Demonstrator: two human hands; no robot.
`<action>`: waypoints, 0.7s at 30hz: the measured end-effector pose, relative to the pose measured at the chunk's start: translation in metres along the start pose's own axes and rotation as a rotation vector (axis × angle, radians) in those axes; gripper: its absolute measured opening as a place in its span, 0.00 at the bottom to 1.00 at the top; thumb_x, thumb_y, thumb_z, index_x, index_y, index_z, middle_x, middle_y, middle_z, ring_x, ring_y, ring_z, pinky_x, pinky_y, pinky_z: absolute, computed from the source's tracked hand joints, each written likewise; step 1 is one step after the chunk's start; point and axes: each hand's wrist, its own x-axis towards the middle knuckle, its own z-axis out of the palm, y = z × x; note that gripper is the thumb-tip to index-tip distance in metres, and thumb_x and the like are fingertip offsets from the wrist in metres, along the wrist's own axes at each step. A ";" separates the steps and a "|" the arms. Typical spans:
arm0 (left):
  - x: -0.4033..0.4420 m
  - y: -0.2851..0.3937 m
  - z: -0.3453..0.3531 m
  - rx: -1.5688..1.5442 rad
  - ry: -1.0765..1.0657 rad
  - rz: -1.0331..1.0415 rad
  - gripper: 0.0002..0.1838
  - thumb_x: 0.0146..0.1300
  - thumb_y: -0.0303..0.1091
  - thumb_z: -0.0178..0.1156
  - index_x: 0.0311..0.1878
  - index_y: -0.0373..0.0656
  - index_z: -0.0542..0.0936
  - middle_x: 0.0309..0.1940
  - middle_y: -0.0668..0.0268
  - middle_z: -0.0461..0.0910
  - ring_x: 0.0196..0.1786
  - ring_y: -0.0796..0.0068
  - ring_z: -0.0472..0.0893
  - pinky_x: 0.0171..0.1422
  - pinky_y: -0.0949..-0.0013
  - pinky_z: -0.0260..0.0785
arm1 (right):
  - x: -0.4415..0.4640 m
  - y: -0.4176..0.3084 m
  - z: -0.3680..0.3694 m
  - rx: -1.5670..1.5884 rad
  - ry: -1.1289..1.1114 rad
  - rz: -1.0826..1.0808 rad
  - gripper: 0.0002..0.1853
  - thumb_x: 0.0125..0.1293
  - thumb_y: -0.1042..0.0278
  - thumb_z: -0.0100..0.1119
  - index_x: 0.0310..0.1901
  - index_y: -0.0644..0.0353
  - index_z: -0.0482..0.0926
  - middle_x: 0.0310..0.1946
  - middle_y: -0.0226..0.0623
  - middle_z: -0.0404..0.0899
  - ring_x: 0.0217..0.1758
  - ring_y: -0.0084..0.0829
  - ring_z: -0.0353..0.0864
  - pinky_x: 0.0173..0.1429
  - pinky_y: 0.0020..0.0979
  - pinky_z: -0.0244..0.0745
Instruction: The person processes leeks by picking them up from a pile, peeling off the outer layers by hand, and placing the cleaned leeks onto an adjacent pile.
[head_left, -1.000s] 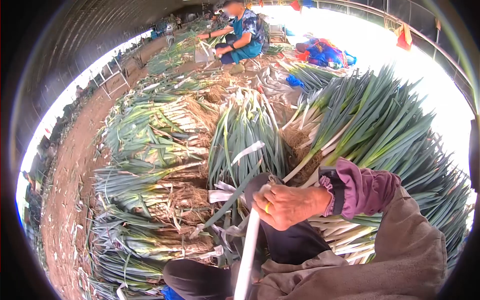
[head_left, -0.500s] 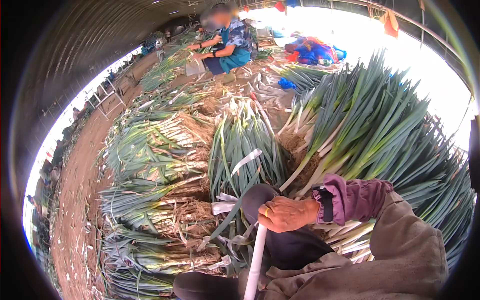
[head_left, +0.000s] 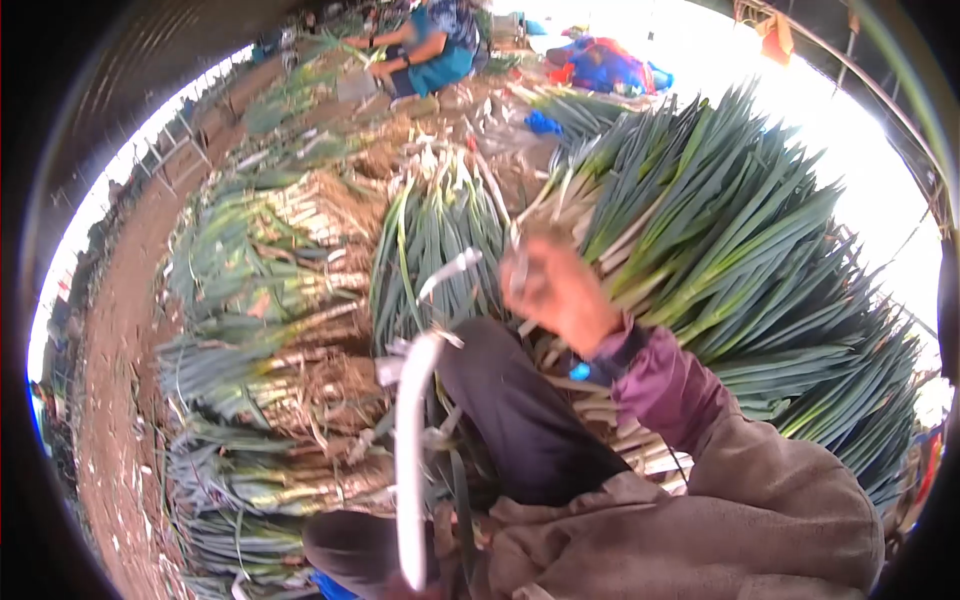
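Observation:
My right hand (head_left: 560,292), in a purple cuff, is raised in front of the leeks and smeared by motion. Its fingers look bent, but I cannot make out whether anything is between them. To its left, apart from it, a white leek stalk (head_left: 410,460) stands nearly upright before my knees, roots at the upper end. The stalk's lower end reaches close to the bottom edge, and my left hand cannot be made out there. Behind my right hand lies a big heap of green-leaved leeks (head_left: 720,250). A smaller bundle of leeks (head_left: 440,250) is beyond my knee.
Rows of leeks with brown roots (head_left: 330,390) lie on the left, beside a dirt path (head_left: 110,420). My bent knee (head_left: 500,390) rises in the middle. A person in a blue apron (head_left: 440,65) sits farther back, near a colourful pile of sheeting (head_left: 610,65).
My right hand has let go of the stalk's upper end and moved up and away. The stalk appears farther left. The camera view has tilted downward.

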 end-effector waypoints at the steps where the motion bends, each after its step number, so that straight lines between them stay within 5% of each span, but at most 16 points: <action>1: 0.000 0.000 -0.004 0.044 0.014 -0.001 0.28 0.61 0.41 0.66 0.57 0.30 0.73 0.32 0.56 0.81 0.36 0.58 0.81 0.44 0.59 0.75 | 0.006 -0.005 0.003 0.014 -0.055 -0.099 0.06 0.65 0.65 0.55 0.34 0.58 0.76 0.30 0.34 0.76 0.31 0.31 0.77 0.34 0.36 0.74; 2: -0.002 -0.002 -0.007 0.082 0.030 0.003 0.28 0.61 0.41 0.66 0.57 0.30 0.73 0.32 0.56 0.81 0.36 0.58 0.82 0.44 0.59 0.76 | 0.012 -0.007 0.007 0.035 -0.121 -0.204 0.07 0.65 0.65 0.55 0.35 0.59 0.76 0.29 0.36 0.77 0.30 0.30 0.77 0.34 0.36 0.74; 3: -0.006 -0.004 -0.010 0.123 0.041 -0.002 0.28 0.61 0.41 0.66 0.57 0.30 0.73 0.32 0.55 0.81 0.35 0.57 0.82 0.44 0.59 0.76 | 0.015 -0.008 0.009 -0.162 -0.270 -0.311 0.07 0.66 0.70 0.50 0.39 0.62 0.76 0.24 0.36 0.76 0.23 0.27 0.76 0.26 0.34 0.72; 6: -0.009 -0.010 -0.014 0.198 0.082 -0.011 0.28 0.61 0.42 0.66 0.57 0.30 0.73 0.31 0.55 0.81 0.35 0.57 0.82 0.43 0.59 0.76 | 0.015 0.007 0.018 -0.985 -0.364 -0.540 0.09 0.67 0.71 0.52 0.44 0.66 0.76 0.23 0.34 0.77 0.19 0.22 0.75 0.21 0.27 0.67; 7: -0.009 -0.011 -0.015 0.217 0.095 -0.009 0.28 0.61 0.42 0.66 0.57 0.30 0.73 0.31 0.55 0.81 0.35 0.58 0.82 0.42 0.59 0.76 | 0.009 0.018 0.021 -1.024 -0.372 -0.582 0.11 0.66 0.72 0.57 0.48 0.67 0.76 0.23 0.34 0.77 0.18 0.17 0.74 0.21 0.24 0.65; 8: -0.009 -0.012 -0.015 0.232 0.106 -0.008 0.27 0.61 0.42 0.65 0.57 0.30 0.73 0.31 0.55 0.81 0.34 0.58 0.82 0.41 0.59 0.75 | 0.012 0.030 0.026 -1.068 -0.446 -0.874 0.12 0.65 0.72 0.60 0.48 0.66 0.76 0.23 0.35 0.78 0.16 0.19 0.73 0.21 0.25 0.65; 13: -0.009 -0.015 -0.017 0.331 0.147 0.008 0.25 0.62 0.42 0.64 0.55 0.32 0.74 0.30 0.55 0.81 0.33 0.60 0.81 0.38 0.60 0.75 | -0.012 0.045 0.042 -1.387 -0.668 -1.172 0.14 0.62 0.70 0.60 0.48 0.66 0.73 0.26 0.41 0.75 0.17 0.35 0.74 0.24 0.35 0.69; 16: -0.009 -0.016 -0.020 0.409 0.160 0.035 0.24 0.63 0.42 0.62 0.55 0.32 0.75 0.29 0.56 0.81 0.32 0.62 0.81 0.36 0.61 0.75 | -0.013 0.056 0.053 -1.451 -0.784 -1.411 0.17 0.60 0.71 0.60 0.50 0.66 0.73 0.36 0.45 0.78 0.27 0.41 0.79 0.28 0.38 0.72; 21: -0.008 -0.019 -0.025 0.651 0.178 0.120 0.22 0.64 0.42 0.61 0.53 0.33 0.76 0.28 0.56 0.80 0.30 0.64 0.81 0.32 0.61 0.74 | -0.004 0.066 0.055 -1.675 -0.852 -1.299 0.13 0.61 0.61 0.59 0.33 0.62 0.69 0.24 0.43 0.71 0.23 0.45 0.75 0.25 0.43 0.68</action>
